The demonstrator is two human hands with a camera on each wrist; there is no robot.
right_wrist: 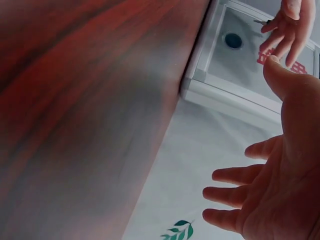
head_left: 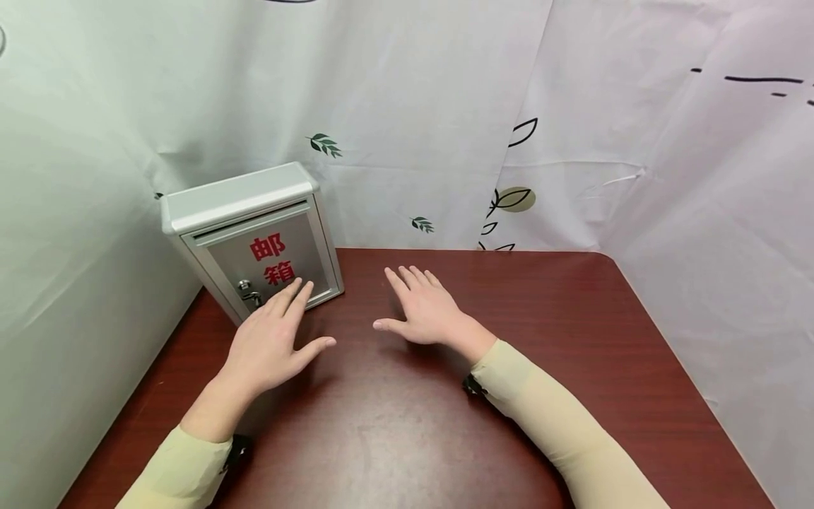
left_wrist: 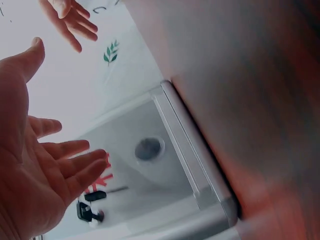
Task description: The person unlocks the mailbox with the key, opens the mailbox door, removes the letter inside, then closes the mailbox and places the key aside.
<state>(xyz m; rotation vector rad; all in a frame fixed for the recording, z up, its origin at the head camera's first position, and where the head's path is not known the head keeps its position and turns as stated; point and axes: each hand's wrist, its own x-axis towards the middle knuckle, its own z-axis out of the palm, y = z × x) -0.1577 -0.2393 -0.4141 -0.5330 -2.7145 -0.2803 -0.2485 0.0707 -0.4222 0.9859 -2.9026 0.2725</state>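
Note:
A silver metal mailbox (head_left: 254,212) with red characters on its door stands at the left back of the table. Keys (head_left: 253,297) hang at the lock (head_left: 244,285) on the door; in the left wrist view the black key head (left_wrist: 95,195) shows beside the palm. My left hand (head_left: 267,346) hovers in front of the door's lower part, fingers extended and thumb spread, holding nothing. To the right of the box, my right hand (head_left: 427,308) is held over the table with straight fingers, likewise holding nothing. The door appears closed.
The dark red wooden table (head_left: 394,424) has a rounded far right corner. White curtains (head_left: 407,85) with leaf prints hang behind and at both sides, close to the table's edges. A round dark spot (left_wrist: 149,149) shows low on the mailbox door.

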